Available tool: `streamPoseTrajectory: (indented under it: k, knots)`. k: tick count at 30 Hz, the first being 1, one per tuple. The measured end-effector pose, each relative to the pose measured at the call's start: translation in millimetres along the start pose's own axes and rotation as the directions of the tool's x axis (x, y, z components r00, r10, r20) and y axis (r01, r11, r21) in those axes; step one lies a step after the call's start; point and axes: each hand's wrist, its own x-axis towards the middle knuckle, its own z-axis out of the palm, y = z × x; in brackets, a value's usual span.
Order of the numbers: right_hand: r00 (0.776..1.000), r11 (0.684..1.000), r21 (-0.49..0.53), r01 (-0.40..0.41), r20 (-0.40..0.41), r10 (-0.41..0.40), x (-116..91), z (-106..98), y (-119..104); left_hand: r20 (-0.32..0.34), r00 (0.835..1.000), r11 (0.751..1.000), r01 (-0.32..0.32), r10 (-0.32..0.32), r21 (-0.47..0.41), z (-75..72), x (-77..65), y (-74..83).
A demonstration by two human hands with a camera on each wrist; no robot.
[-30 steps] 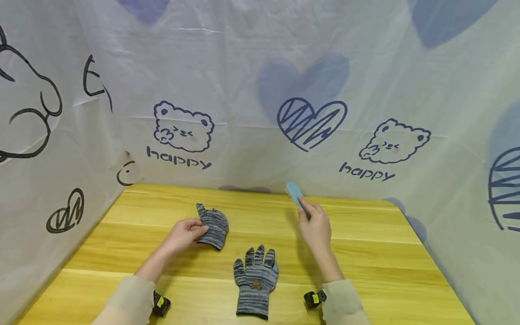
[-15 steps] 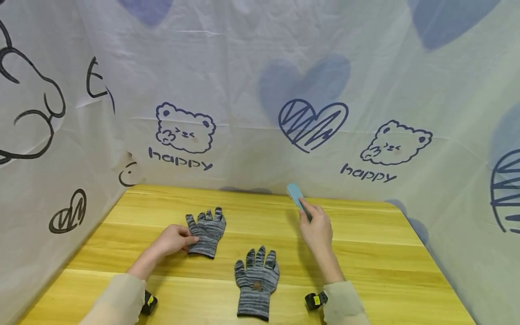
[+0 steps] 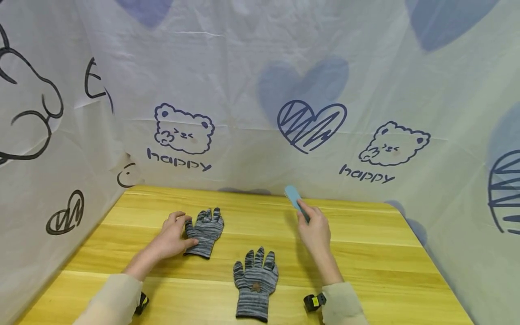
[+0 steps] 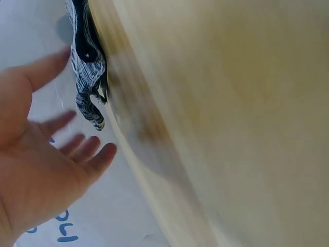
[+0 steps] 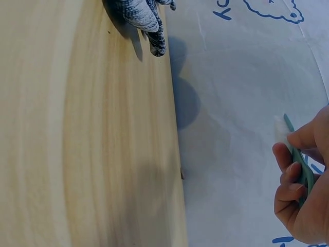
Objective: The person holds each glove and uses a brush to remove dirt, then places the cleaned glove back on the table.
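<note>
Left hand: I see the person's left hand (image 3: 171,238) with thumb and fingers spread loosely apart, gripping nothing; the thumb tip is at the cuff end of the far glove and the fingers are beside its left side. I cannot tell how firmly it touches.
Far glove: a grey-and-black striped knit far glove (image 3: 206,234) lies toward the surface's far left corner, fingers toward the far edge, cuff facing me.
Right hand: my feed shows the right hand (image 3: 315,230) with fingers curled firmly round the handle of a brush.
Brush: the pale blue brush (image 3: 292,196) is raised above the surface near the middle of the far edge, tilted, with whitish bristles.
Near glove: a matching near glove (image 3: 255,276) lies flat, midway between the left and right edges and farther from the far edge; its fingers point that way, and a brown patch (image 3: 256,286) marks it.
Surface: I see a yellow wood-grain surface (image 3: 365,257) with rounded far corners.
Backdrop: pale cloth (image 3: 243,81) beyond the far edge carries hearts, bear faces and the word "happy".
</note>
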Motion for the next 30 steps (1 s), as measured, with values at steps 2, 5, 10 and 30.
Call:
streamPoseTrajectory:
  k: [2,5,10,30]
  knots:
    - [1.000,1.000,0.000,0.006,0.008,-0.006,0,1,0,0.023,0.996,0.995,-0.088,0.087,0.053,-0.7,1.0,-0.3]
    - [1.000,1.000,-0.003,0.012,0.022,-0.012,-1,2,0,0.078,0.982,0.979,-0.179,0.172,0.099,-1.0,2.8,-1.4]
    - [0.998,1.000,-0.017,0.017,0.053,-0.016,-3,5,0,0.189,0.965,0.968,-0.212,0.184,0.136,0.6,3.7,-3.8]
    - [0.988,0.999,0.016,0.041,0.147,-0.043,-22,-11,-8,0.272,0.955,0.985,-0.145,0.116,0.088,-5.7,-9.5,1.0]
